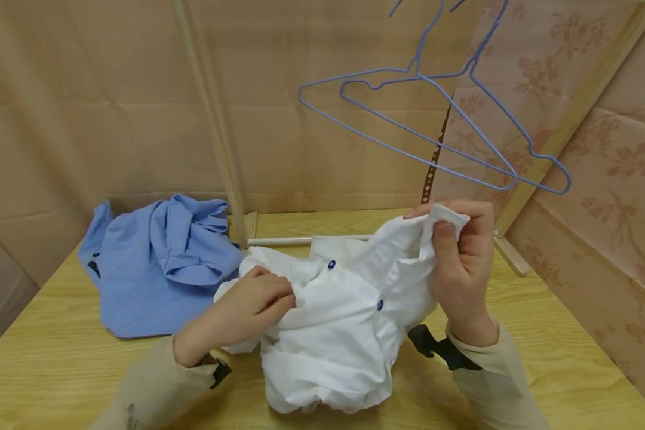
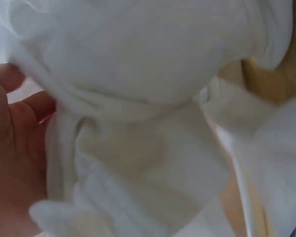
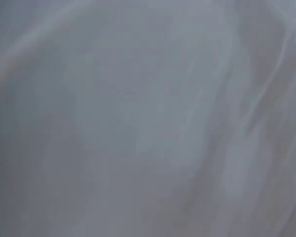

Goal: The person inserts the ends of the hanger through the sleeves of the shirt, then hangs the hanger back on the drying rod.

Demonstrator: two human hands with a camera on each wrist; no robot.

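Note:
A white shirt (image 1: pixel 328 334) with dark blue buttons is held up, bunched, above the table in the head view. My right hand (image 1: pixel 464 269) pinches a raised edge of it between thumb and fingers at the upper right. At its left side, my left hand (image 1: pixel 249 301) grips the cloth with curled fingers. The left wrist view shows folds of the white shirt (image 2: pixel 148 153) beside the left hand (image 2: pixel 19 143), some fingertips hidden in the fabric. Blurred pale cloth (image 3: pixel 138 118) fills the right wrist view, where no fingers show.
A crumpled blue garment (image 1: pixel 140 269) lies on the wooden table (image 1: pixel 564 370) at the left. Two blue wire hangers (image 1: pixel 408 156) hang above, at upper right. Behind the shirt are a wooden upright (image 1: pixel 209 119) and a low white rod (image 1: pixel 279 242). Beige curtains (image 1: pixel 113 101) stand behind.

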